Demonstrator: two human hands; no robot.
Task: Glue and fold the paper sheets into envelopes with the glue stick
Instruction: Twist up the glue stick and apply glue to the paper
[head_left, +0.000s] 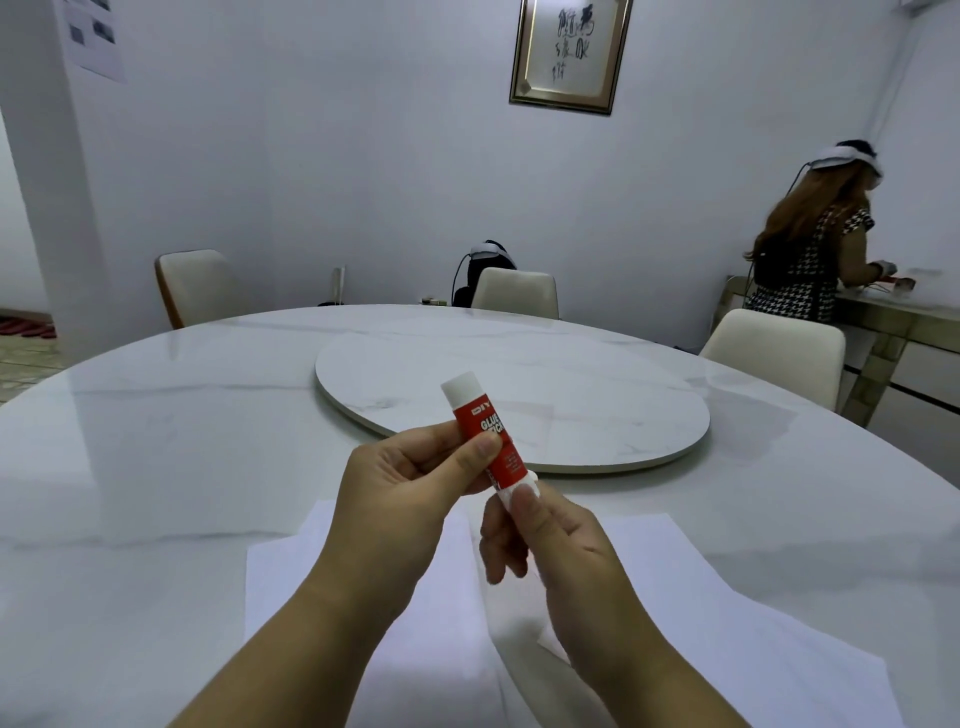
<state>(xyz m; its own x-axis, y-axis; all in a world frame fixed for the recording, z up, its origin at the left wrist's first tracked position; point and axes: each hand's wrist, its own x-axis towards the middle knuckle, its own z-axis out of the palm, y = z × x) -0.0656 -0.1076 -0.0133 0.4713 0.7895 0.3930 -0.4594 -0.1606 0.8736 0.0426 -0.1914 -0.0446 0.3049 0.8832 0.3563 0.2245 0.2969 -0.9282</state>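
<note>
A red and white glue stick (480, 422) is held up over the table, tilted with its white cap pointing up and away. My left hand (410, 483) grips its red body between thumb and fingers. My right hand (540, 535) pinches the white lower end of the stick. Several white paper sheets (691, 587) lie flat and overlapping on the round marble table (156, 467) beneath my hands, partly hidden by my forearms.
A round marble turntable (571, 395) sits at the table's middle, just beyond the hands. Cream chairs (519, 293) stand around the far side. A person (810, 249) stands at a side counter on the right. A framed picture (571, 52) hangs on the wall.
</note>
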